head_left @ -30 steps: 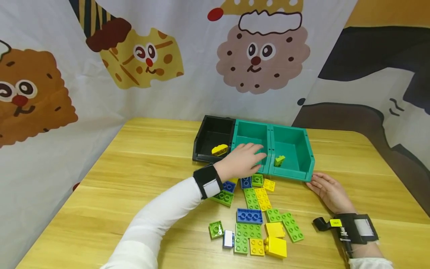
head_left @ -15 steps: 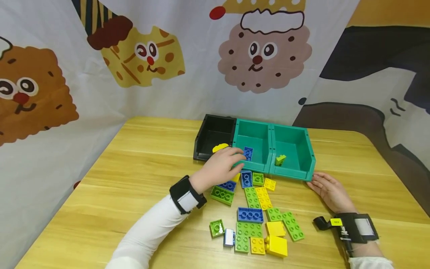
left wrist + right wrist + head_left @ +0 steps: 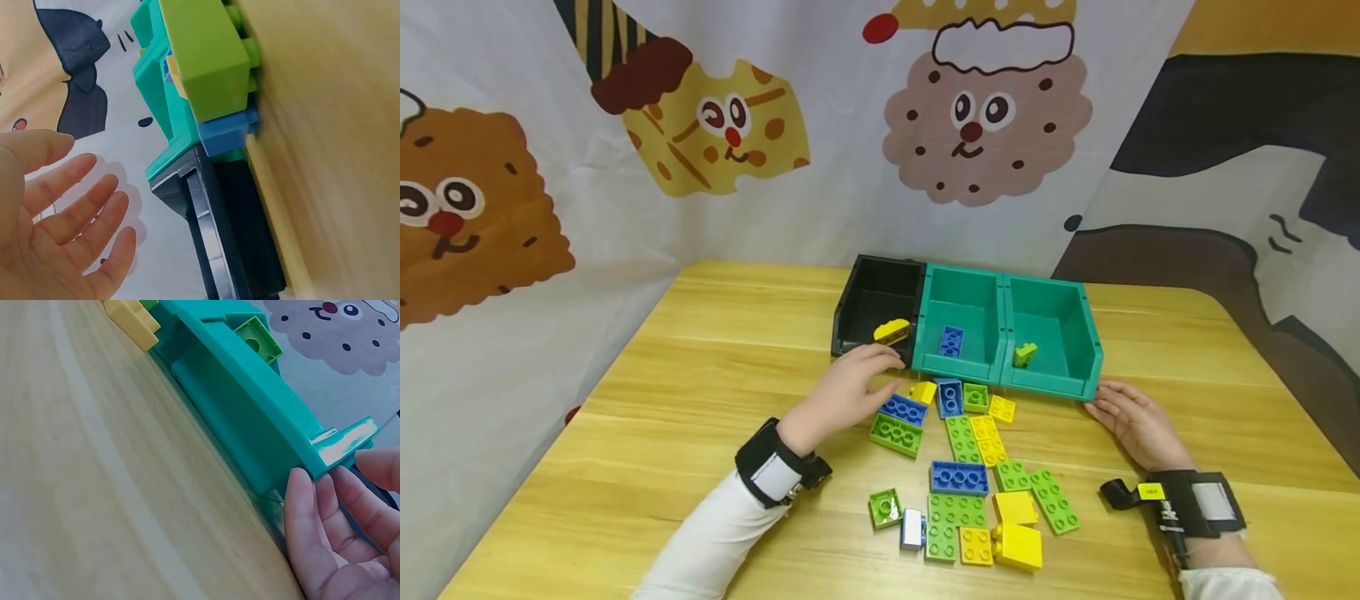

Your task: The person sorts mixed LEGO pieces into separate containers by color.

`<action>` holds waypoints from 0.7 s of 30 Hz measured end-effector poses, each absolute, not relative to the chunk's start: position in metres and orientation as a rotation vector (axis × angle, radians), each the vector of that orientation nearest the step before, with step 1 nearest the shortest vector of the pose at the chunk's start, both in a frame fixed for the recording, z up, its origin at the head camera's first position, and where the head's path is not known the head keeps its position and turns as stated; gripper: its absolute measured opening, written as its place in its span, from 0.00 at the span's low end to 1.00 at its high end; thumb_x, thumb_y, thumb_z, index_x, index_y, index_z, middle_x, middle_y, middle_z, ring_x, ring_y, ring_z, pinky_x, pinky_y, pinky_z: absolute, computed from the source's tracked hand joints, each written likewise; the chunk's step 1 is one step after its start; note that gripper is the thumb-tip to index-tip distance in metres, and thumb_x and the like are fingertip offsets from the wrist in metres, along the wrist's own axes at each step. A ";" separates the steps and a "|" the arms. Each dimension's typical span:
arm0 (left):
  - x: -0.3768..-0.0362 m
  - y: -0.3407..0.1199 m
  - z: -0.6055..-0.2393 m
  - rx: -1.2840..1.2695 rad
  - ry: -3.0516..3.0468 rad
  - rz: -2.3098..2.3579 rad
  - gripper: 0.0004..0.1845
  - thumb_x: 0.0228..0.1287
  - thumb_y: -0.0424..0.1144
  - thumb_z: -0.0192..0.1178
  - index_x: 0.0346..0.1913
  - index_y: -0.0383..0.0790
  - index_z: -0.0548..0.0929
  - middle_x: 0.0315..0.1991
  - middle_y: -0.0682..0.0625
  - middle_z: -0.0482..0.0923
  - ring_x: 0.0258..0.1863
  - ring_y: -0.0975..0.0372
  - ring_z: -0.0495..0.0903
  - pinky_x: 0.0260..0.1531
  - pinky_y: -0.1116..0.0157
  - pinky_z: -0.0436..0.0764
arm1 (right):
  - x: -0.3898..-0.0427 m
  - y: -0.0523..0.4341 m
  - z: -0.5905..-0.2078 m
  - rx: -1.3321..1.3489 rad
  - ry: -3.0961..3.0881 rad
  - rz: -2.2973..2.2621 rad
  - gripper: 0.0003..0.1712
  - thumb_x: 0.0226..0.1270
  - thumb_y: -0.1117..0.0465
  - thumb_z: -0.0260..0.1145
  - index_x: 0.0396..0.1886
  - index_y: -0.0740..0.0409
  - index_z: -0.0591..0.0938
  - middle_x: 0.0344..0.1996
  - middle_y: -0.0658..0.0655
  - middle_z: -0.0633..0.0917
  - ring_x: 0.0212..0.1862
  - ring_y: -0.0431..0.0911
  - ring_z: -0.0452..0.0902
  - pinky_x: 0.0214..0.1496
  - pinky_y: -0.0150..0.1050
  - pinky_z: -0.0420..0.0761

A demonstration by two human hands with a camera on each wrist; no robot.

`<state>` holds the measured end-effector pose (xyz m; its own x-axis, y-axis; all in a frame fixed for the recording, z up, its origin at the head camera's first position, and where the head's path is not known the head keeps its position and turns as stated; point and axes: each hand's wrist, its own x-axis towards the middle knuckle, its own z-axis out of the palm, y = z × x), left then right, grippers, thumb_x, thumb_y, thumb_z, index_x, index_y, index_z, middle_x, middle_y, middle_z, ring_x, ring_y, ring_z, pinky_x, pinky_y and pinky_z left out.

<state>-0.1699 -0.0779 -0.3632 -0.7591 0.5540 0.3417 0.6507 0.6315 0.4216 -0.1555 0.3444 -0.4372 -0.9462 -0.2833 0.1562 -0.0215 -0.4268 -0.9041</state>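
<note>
My left hand (image 3: 841,392) hovers just in front of the black bin (image 3: 880,287), its fingers loosely extended and holding nothing. The left wrist view shows its bare palm and spread fingers beside a green brick (image 3: 206,62) and a blue brick (image 3: 224,132). A blue brick (image 3: 951,341) lies inside the middle green bin (image 3: 962,287). The black bin has a yellow curved brick (image 3: 891,331) in it, and a light-green brick (image 3: 1024,355) stands in the right green bin (image 3: 1048,383). My right hand (image 3: 1138,425) touches that bin's front right corner with its fingertips.
Several loose bricks cover the wooden table (image 3: 700,367) before the bins, including a blue brick (image 3: 958,478), a green plate-like brick (image 3: 1054,502) and a yellow brick (image 3: 1018,547). A cartoon-printed cloth (image 3: 842,217) hangs behind the table.
My left hand has drawn back from the middle green bin towards the left and nearer to me. The blue brick in that bin has come into full view. My right hand stays at the corner.
</note>
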 end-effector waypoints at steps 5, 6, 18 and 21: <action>-0.165 -0.083 -0.363 -1.018 -2.687 -0.793 0.14 0.62 0.37 0.62 0.49 0.37 0.82 0.52 0.45 0.79 0.53 0.54 0.77 0.56 0.58 0.76 | -0.155 0.346 -0.438 -0.463 1.572 -2.500 0.21 0.75 0.73 0.39 0.49 0.62 0.79 0.43 0.53 0.82 0.46 0.43 0.81 0.53 0.33 0.80; -0.163 -0.084 -0.364 -1.025 -2.693 -0.783 0.14 0.62 0.37 0.62 0.49 0.37 0.82 0.52 0.45 0.78 0.53 0.54 0.77 0.55 0.58 0.76 | -0.155 0.346 -0.438 -0.467 1.560 -2.506 0.21 0.75 0.73 0.39 0.49 0.62 0.79 0.43 0.54 0.82 0.46 0.43 0.81 0.53 0.34 0.80; -0.145 -0.085 -0.373 -1.080 -2.681 -0.680 0.17 0.60 0.41 0.64 0.51 0.40 0.81 0.53 0.47 0.78 0.52 0.57 0.77 0.55 0.59 0.76 | -0.154 0.345 -0.439 -0.445 1.566 -2.490 0.21 0.75 0.73 0.39 0.48 0.62 0.79 0.43 0.53 0.82 0.46 0.43 0.81 0.53 0.33 0.79; -0.142 -0.083 -0.374 -1.104 -2.676 -0.637 0.20 0.59 0.45 0.65 0.53 0.40 0.80 0.54 0.46 0.78 0.54 0.56 0.77 0.56 0.58 0.75 | -0.156 0.346 -0.438 -0.470 1.543 -2.495 0.21 0.75 0.74 0.38 0.49 0.63 0.79 0.44 0.54 0.82 0.47 0.43 0.81 0.54 0.34 0.79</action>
